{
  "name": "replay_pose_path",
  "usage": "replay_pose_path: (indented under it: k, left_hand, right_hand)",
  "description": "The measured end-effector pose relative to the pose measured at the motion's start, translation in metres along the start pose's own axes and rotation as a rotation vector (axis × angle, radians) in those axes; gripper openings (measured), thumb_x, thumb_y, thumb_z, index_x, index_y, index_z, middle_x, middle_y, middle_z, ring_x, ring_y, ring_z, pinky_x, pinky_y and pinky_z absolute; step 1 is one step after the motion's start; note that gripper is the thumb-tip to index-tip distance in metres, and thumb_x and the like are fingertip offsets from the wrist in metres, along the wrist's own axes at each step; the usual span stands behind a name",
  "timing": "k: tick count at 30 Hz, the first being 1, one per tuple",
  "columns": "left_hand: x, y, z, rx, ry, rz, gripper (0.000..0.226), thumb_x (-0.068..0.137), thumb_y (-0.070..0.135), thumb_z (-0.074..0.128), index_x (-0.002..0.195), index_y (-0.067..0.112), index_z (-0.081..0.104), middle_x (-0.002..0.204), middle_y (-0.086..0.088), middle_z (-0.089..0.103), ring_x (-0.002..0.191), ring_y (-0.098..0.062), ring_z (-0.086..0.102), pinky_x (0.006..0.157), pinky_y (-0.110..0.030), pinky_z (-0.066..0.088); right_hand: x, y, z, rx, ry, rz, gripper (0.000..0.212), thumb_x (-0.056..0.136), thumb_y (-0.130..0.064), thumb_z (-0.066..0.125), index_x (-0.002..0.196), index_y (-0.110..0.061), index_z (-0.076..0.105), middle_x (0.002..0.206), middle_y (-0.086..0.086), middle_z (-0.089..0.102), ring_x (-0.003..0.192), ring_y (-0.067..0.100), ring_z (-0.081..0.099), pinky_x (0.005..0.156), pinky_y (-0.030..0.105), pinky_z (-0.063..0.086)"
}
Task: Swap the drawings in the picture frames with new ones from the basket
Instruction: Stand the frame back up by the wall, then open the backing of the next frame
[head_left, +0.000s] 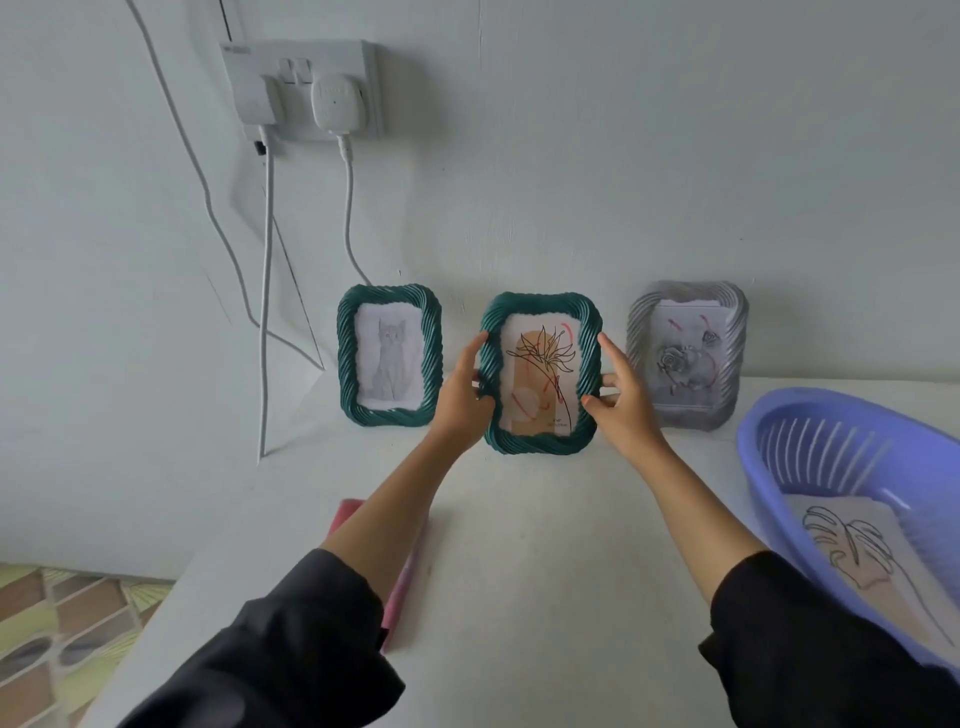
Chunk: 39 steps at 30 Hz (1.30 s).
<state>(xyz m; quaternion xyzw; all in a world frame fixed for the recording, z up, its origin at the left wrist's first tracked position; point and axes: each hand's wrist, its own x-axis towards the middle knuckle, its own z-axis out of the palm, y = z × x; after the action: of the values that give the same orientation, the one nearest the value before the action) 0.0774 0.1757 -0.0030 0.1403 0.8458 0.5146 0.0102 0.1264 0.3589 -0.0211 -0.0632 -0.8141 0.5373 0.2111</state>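
L hand (462, 395) & R hand (623, 400) each pinch a side edge of the mid green frame (540, 441) between them; can't tell if it's off the desk (519, 545). Step, prob.: taking this frame. Next: flip it, open the back, pull the old drawing. New drawing (852, 551) in basket (753, 452), right of R hand.

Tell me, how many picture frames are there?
3: the cat frame on the left, the middle frame held by the left hand and right hand, the grey frame on the right beside the basket.
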Motion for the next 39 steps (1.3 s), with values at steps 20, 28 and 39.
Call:
replay_pose_path:
  k: [20, 28, 39]
  left_hand:
    - [-0.111, 0.039, 0.010, -0.282, -0.400, -0.348, 0.045, 0.094, 0.014, 0.047, 0.138, 0.018, 0.039, 0.110, -0.011, 0.061, 0.090, -0.025, 0.060, 0.088, -0.035, 0.048]
    - [-0.129, 0.062, 0.027, -0.520, -0.282, -0.376, 0.040, 0.097, 0.037, 0.041, 0.132, 0.018, 0.043, 0.118, -0.012, 0.056, 0.100, -0.029, 0.059, 0.088, -0.037, 0.049]
    - [-0.133, 0.021, 0.021, -0.445, -0.081, -0.399, 0.027, 0.083, -0.011, 0.043, 0.074, 0.006, 0.062, 0.064, -0.008, 0.052, 0.054, -0.018, 0.045, 0.045, -0.019, 0.039]
  right_hand:
    - [-0.108, -0.096, -0.086, 0.089, -0.139, -0.025, 0.055, 0.073, 0.001, 0.072, 0.124, -0.011, 0.055, 0.081, -0.004, 0.060, 0.070, 0.006, 0.058, 0.070, 0.019, 0.050]
    - [-0.125, -0.108, -0.056, -0.413, -0.299, 0.020, 0.055, 0.066, -0.008, 0.076, 0.117, -0.008, 0.056, 0.092, 0.008, 0.063, 0.079, 0.022, 0.060, 0.071, 0.034, 0.053]
    - [-0.126, -0.093, -0.038, -0.252, -0.397, 0.013, 0.026, 0.087, -0.016, 0.060, 0.113, -0.012, 0.064, 0.080, -0.007, 0.060, 0.067, 0.002, 0.054, 0.064, 0.010, 0.042]
